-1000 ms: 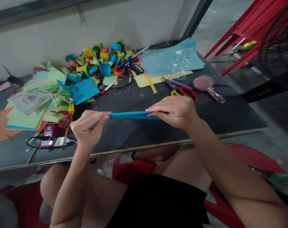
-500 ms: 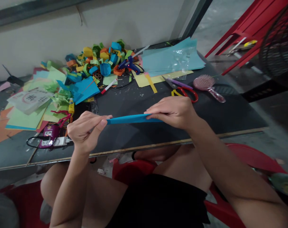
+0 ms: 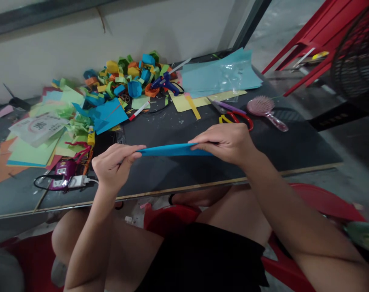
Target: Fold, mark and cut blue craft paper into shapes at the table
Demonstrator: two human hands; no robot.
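A long, narrow strip of blue paper [image 3: 169, 150] is stretched between my two hands, above the front part of the dark table [image 3: 172, 172]. My left hand [image 3: 116, 164] pinches its left end between thumb and fingers. Near its right end, my right hand [image 3: 225, 144] grips the strip with the thumb underneath and the fingers on top. My fingers hide both ends in part. Beyond my right hand lie scissors [image 3: 243, 119] with red and yellow handles.
Folded coloured paper pieces [image 3: 135, 73] are heaped at the back, beside a blue glue gun [image 3: 166, 83]. Light blue sheets [image 3: 208, 79] lie back right, near a pink hairbrush [image 3: 261, 106]. Left are paper sheets [image 3: 35, 148], a glue stick [image 3: 91, 136] and a purple power socket [image 3: 62, 174].
My left hand has shifted slightly right, with its thumb now closer under the fingers. My right hand has moved slightly right along with the strip's right end.
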